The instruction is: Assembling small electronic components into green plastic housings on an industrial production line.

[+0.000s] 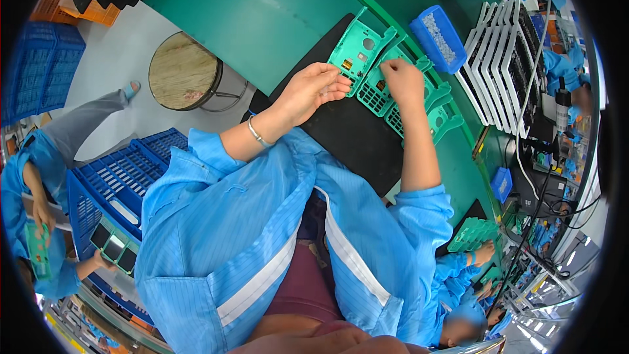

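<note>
Several green plastic housings [345, 59] with grilles and round openings stand side by side along a black mat [354, 137]. My left hand [314, 92] is beside the leftmost housing, palm partly up, fingers loosely curled and thumb drawn in. Whatever lies in its fingers is too small to make out. Over the neighbouring housing [375, 94], my right hand [403, 82] points down with thumb and fingers pinched together. Its fingertips hide anything between them. Small yellow-brown patches show inside the two leftmost housings.
A blue bin [438, 39] of small whitish pieces sits beyond the housings, near a row of white frames [501, 65]. Left of the green table [242, 13] are a round stool [183, 71] and blue crates [124, 177]. Other people work at left and right.
</note>
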